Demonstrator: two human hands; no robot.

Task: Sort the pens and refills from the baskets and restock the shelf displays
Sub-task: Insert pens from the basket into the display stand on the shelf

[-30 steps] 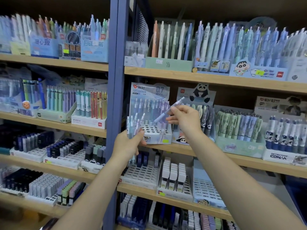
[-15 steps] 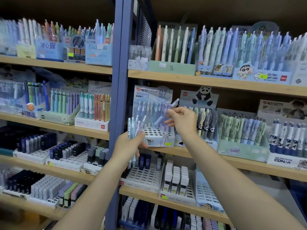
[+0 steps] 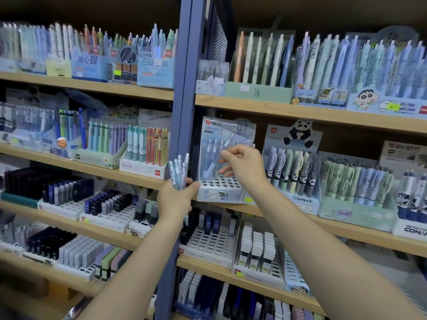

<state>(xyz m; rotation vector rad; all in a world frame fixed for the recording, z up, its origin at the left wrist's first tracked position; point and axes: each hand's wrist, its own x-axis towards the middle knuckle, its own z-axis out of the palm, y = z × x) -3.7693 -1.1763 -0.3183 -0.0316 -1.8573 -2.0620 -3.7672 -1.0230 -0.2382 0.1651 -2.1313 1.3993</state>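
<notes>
Right hand (image 3: 242,167) pinches one pale blue pen (image 3: 213,166) over the holed display box (image 3: 219,188) at the shelf's left end; left hand (image 3: 176,199) clutches a pen bundle (image 3: 179,172).

Display tray (image 3: 219,188) front holes free, backboard behind.

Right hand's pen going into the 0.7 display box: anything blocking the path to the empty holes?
Nothing visible does. The right hand pinches a pen tilted just above the display box, whose front holes are open and empty. Pens already stand in its back rows only. The left hand, holding spare pens, sits left of the box.
</notes>
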